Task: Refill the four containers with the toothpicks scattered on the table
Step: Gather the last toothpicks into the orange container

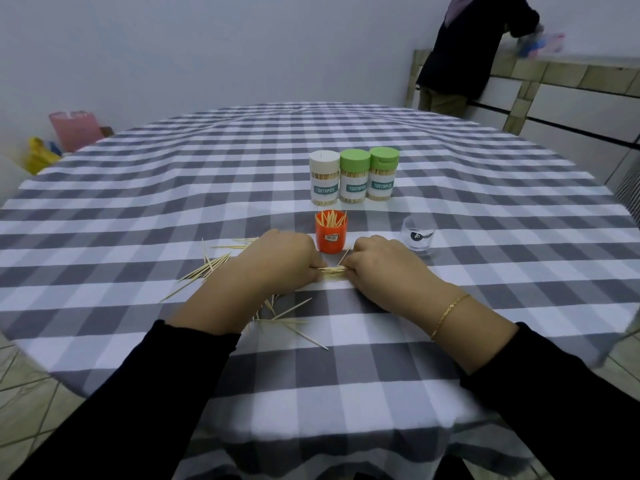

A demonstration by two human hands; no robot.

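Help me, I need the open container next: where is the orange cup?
In the head view, the orange cup stands mid-table, just beyond the gap between both hands, in front of the three capped jars.

A home dining area is showing here: a checked cloth (242,161) is covering the round surface, a tiled counter (554,72) is running along the plain wall, and plastic bags (41,155) are sitting on the floor.

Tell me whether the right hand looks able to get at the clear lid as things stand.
Probably yes. The clear lid lies just beyond the right hand with only bare tablecloth between, but that hand now pinches a toothpick bundle.
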